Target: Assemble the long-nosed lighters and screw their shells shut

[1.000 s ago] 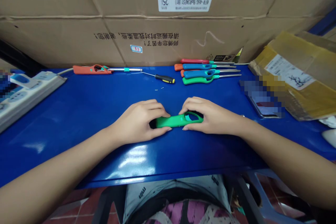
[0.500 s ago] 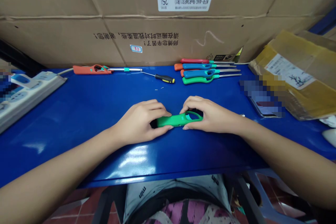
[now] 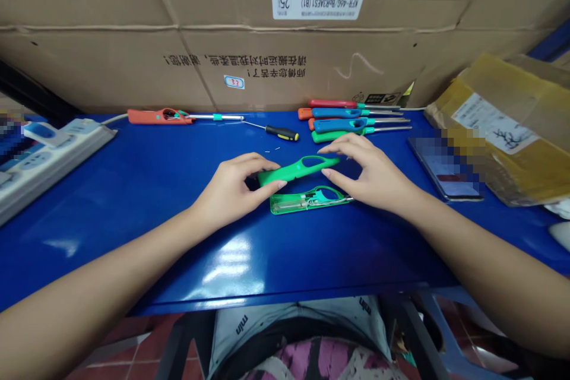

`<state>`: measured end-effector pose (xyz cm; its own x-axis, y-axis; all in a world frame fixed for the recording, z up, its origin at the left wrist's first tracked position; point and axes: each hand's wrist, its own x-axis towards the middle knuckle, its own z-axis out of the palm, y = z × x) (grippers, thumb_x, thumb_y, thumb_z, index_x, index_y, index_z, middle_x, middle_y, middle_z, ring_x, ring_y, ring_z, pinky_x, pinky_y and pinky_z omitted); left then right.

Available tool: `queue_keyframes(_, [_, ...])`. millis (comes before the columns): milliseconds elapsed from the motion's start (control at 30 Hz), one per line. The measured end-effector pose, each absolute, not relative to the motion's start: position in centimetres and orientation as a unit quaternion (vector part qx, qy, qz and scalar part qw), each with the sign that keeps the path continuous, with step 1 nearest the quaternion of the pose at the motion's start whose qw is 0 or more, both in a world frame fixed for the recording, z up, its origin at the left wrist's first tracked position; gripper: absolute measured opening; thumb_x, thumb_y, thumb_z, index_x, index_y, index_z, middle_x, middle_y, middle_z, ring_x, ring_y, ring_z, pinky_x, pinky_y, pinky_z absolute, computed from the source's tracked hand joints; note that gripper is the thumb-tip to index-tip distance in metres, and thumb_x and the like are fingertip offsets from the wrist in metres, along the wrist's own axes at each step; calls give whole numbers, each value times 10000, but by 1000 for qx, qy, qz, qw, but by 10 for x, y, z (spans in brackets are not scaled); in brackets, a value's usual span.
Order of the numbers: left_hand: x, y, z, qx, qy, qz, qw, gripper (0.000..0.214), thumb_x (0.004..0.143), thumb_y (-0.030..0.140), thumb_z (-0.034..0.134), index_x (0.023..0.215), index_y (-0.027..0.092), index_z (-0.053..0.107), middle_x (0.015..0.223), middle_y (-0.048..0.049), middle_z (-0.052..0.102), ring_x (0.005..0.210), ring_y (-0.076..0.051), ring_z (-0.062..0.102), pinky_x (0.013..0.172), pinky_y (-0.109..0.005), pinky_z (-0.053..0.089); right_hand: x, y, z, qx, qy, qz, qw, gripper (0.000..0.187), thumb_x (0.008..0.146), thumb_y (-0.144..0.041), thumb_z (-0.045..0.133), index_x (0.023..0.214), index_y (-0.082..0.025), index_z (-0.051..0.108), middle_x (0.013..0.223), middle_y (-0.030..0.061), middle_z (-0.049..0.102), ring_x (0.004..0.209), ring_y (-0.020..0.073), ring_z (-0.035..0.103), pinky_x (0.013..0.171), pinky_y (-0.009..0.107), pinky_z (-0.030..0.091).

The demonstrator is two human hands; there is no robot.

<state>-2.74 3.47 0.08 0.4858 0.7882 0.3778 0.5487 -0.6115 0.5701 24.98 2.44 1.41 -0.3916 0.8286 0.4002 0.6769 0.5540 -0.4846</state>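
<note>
My left grip (image 3: 238, 186) is closed on the left end of a green cover half (image 3: 294, 170), thumb along the near edge and fingers on the far one. My right grip (image 3: 376, 169) is partly open, fingers and thumb parted around the cover's other end; whether they touch it I can't quite tell from up here. I have the cover clear of its mate and just beyond it: the green lower half (image 3: 291, 210) lies on the blue tabletop (image 3: 155, 178) with its inside facing up, showing a clear tank (image 3: 287, 205), a teal trigger (image 3: 319, 196) and a thin metal tube at the right, its end hidden by my right thumb side. Past my hands, a bunch of closed lighters lies side by side, tubes to the right: a red lighter (image 3: 332, 104), blue ones, a green one, with orange handles partly covered. Over to the left is an orange lighter (image 3: 154, 117), and a black and yellow screwdriver (image 3: 282, 133) lies with its tip near that lighter's tube end. A power strip (image 3: 53, 160) sits at far left, a phone (image 3: 436, 160) beside a taped parcel (image 3: 525, 157) at right, and a large cardboard box (image 3: 133, 65) stands behind everything.
</note>
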Motion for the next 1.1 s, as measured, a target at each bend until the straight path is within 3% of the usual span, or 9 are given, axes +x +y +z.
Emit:
queue_keyframes(167, [-32,44,-8,859,408,277,136,276,888,399,719,1060,185,747,997,-50,732,921,-215,655,848,-366,527,247,23,14,-427,-843,147,293,50,868,-228,688,908,-201,673,968,63,646,977,222,609,914,385,485])
queue_keyframes(400, [-29,41,-9,873,401,259,101,328,922,381,659,1183,186,705,1170,-101,654,1110,-269,604,1007,-464,478,239,22,4,-423,-838,247,241,111,863,-304,730,843,-208,679,869,25,634,904,202,579,823,347,455])
queue_keyframes(767, [-22,24,0,953,225,165,120,375,986,365,609,1335,231,627,1297,-76,669,1193,-243,581,1019,-405,424,235,23,-2,-458,-800,297,248,162,813,-336,766,804,-200,679,830,18,619,844,187,566,775,321,444])
queue_keyframes(933, [-22,28,-4,964,205,143,89,354,1034,317,517,1360,216,614,1316,-93,665,1233,-253,576,1024,-415,419,238,22,4,-451,-810,295,231,182,917,-344,629,818,-201,681,846,29,649,844,184,588,785,329,439])
queue_keyframes(1100, [-21,24,-1,969,208,131,29,364,1037,323,503,1364,210,617,1304,-104,663,1174,-268,602,954,-415,449,248,26,6,-446,-809,322,204,152,822,-336,730,891,-204,699,905,31,668,851,182,581,790,317,460])
